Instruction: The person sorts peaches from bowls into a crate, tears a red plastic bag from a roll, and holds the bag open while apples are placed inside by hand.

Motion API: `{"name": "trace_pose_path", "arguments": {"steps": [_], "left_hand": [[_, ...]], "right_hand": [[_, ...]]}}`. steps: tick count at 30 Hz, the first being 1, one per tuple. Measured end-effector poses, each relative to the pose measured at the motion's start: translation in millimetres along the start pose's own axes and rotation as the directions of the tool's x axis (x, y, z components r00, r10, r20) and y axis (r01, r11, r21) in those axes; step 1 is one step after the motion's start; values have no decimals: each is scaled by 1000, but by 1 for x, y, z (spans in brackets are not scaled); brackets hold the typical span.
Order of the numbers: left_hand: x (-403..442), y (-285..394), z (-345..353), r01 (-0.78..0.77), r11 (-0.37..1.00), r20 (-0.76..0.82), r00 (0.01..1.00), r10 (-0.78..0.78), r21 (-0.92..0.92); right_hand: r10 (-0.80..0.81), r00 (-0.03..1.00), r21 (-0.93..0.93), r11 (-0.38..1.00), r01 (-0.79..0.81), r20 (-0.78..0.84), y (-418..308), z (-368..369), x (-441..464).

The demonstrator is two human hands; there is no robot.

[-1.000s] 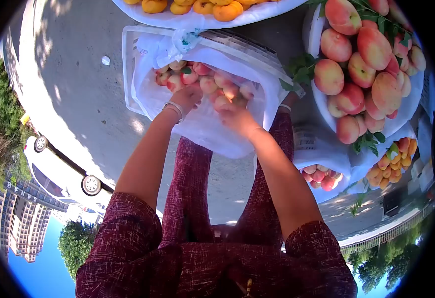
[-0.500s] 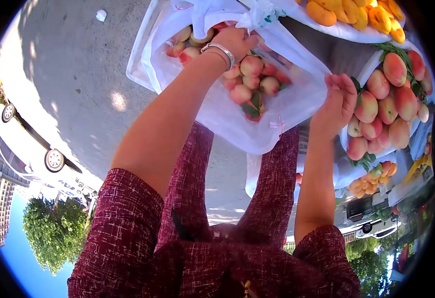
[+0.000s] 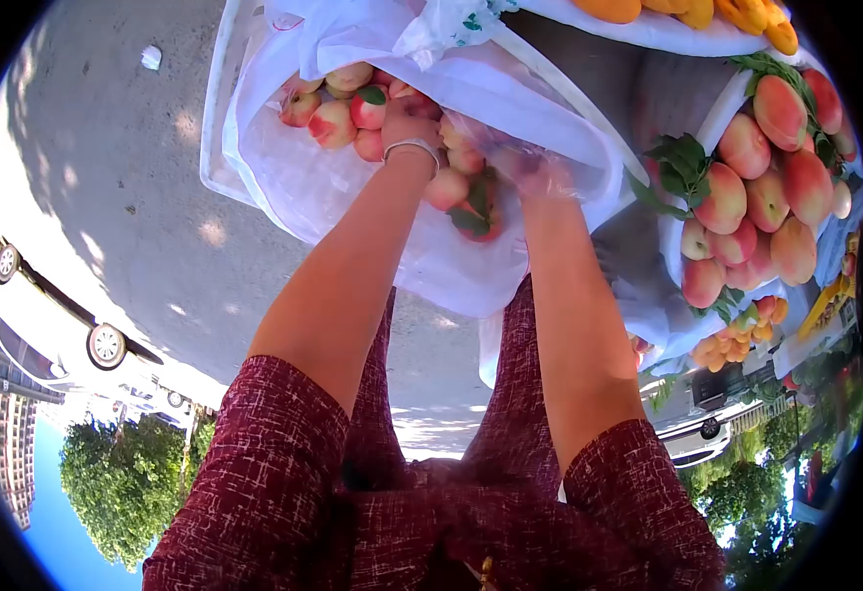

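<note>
Your left hand (image 3: 412, 122): among peaches (image 3: 333, 125), grip hidden | Your right hand (image 3: 540, 175): inside right edge of white liner (image 3: 461, 276), blurred, finger state unclear | Press lightly; peaches probably bruise.

V bright daylight on my feed, outdoors, exact sun dir hard to pin down tbh. Ground (image 3: 116, 227) is mostly soft shade w/ small sun spots, but its far-left strip is blown out, & there's white glare by the tree (image 3: 121, 483) too. White bag (image 3: 456, 261) looks kinda washed pale imo. Right hand (image 3: 538, 179) is a blurry smear; peaches (image 3: 766, 202) off to the right look p sharp. Fisheye's tilting the car (image 3: 30, 320) & bldg (image 3: 3, 438) near the edge, corners r pure black.
</note>
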State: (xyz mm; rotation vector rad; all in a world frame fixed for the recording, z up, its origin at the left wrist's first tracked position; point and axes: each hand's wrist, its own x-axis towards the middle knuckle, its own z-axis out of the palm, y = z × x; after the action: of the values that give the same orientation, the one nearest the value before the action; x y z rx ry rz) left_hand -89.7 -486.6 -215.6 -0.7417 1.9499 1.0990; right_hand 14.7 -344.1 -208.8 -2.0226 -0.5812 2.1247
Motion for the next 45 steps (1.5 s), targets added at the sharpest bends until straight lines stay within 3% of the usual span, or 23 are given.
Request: {"name": "trace_pose_path", "arguments": {"steps": [1,2,5,9,12,15,17,19,25,27,28,29,30,31,32,33,34,36,37,38,39,42,45], "left_hand": [[3,-2,0,-217,934,52,976,210,283],[4,-4,8,-422,704,-2,857,515,572],[-3,31,19,-656,286,292,627,722,699],[-11,61,42,-503,387,289,822,490,773],[-9,58,56,-456,383,245,839,486,803],[-19,79,65,-393,387,300,912,280,834],[-13,76,70,-398,350,295,903,311,848],[16,35,81,-368,196,215,816,536,909],[-19,92,80,-346,-91,353,932,86,934],[9,49,71,-414,-18,385,829,406,910],[15,38,66,-450,10,371,748,550,893],[22,29,62,-478,-29,418,736,532,878],[9,38,59,-527,-47,465,699,543,848],[-8,47,55,-575,-66,509,657,556,815],[-12,51,54,-556,-128,552,718,424,821],[-15,53,49,-539,-192,572,769,285,820],[-24,48,33,-477,455,371,877,307,752],[-45,36,12,-558,559,266,812,519,614],[-52,24,-5,-435,722,221,899,377,539],[-61,18,-21,-289,849,195,955,223,443],[-105,53,-25,-182,910,184,976,120,373],[-131,35,-81,-2,955,148,988,-44,297],[-171,62,-89,-72,975,119,992,48,209]], "right_hand": [[3,999,-50,999,-1,35,-2,5,6],[5,998,-97,995,2,62,-4,8,10],[-10,994,-214,976,34,111,-7,11,19],[-30,989,-340,937,77,142,-9,6,22],[-64,982,-483,864,144,179,-6,1,21],[-139,962,-654,710,261,233,1,-4,19],[-192,941,-733,591,337,278,5,-7,18],[-223,922,-783,487,387,317,7,-9,15],[-224,889,-797,394,458,400,9,-13,18],[-206,890,-788,415,455,406,10,-10,18],[-192,896,-774,452,443,401,12,-8,19],[-163,909,-750,520,409,383,15,-7,17],[-115,935,-599,740,305,334,11,-2,13],[-67,957,-397,900,180,284,13,-1,13],[149,953,212,955,-208,264,3,6,10],[254,923,403,842,-357,288,-8,10,3],[356,882,574,670,-471,308,-20,13,-5],[383,915,233,885,-403,128,-52,11,-62],[363,931,34,931,-364,38,-62,9,-90],[303,952,-19,953,-302,36,-37,-3,-93],[233,972,-69,971,-230,42,-12,-13,-92],[506,843,-139,862,-488,184,-33,-37,-156],[477,764,-173,877,-448,435,-82,-66,-203]]}}
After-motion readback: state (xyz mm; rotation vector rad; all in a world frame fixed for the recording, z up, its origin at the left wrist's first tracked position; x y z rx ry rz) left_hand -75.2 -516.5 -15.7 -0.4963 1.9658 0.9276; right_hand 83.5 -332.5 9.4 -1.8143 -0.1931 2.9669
